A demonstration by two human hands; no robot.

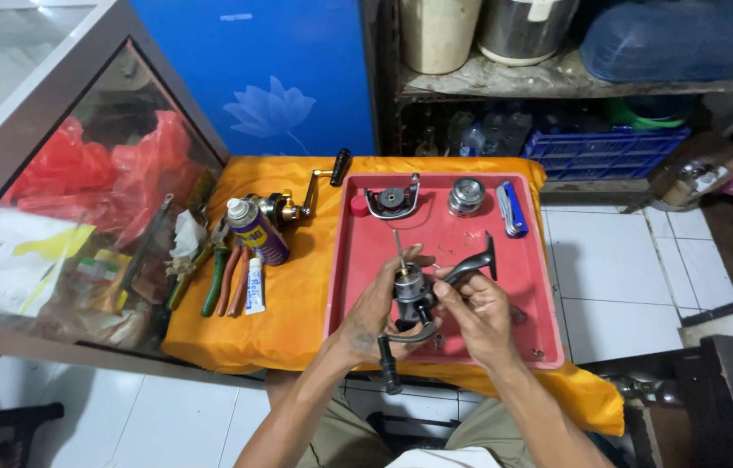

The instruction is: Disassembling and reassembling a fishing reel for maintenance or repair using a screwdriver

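The fishing reel body point(412, 290) is being taken apart or put back together, I think — it sits up over the red tray point(535, 286) on the desk. The left hand point(377, 314) is wrapped around it. The right hand point(479, 312) pinches a small part at its side, too tiny to tell what. The next move needs slow, careful fingers. The reel is grey and black, with a thin rod sticking up and a black handle point(389, 368) hanging down.

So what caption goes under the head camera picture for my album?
Two bare hands, left hand and right hand, hold a grey metal fishing reel body over a red plastic tray on an orange cloth.
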